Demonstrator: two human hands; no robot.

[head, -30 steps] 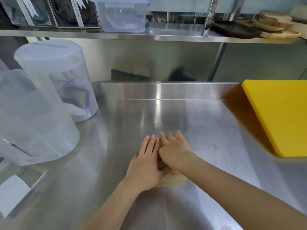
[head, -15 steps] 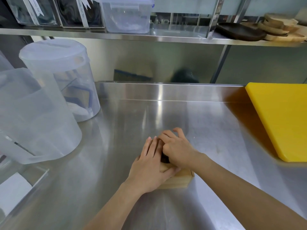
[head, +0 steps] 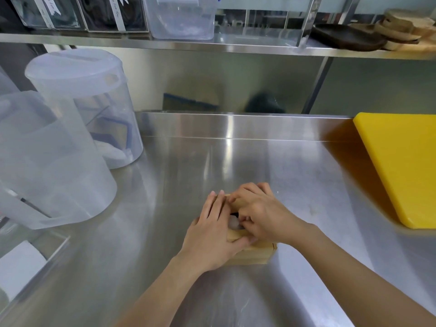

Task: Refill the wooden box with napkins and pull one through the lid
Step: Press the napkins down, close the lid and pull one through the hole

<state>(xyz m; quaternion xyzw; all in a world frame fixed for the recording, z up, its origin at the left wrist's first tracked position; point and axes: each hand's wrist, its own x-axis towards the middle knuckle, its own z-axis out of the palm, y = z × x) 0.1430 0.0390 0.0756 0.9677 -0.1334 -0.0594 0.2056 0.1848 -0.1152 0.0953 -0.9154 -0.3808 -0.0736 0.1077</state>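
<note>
Lid on, napkin tip at the slot; pull-through not finished.

Wooden box (head: 250,254) sits on the steel counter (head: 165,232) close to the viewer, lid closed. Left hand (head: 212,232) lies flat on the lid, fingers extended, gripping nothing. Right hand (head: 262,218) is curled over the opening, fingertips pinched on a pale napkin (head: 234,223) just showing. Refill judged done; drawing it out remains. Versus half a second earlier: right fingers now dig in, napkin visible. Farther back: clear jugs (head: 89,107), yellow board (head: 405,166).
</note>
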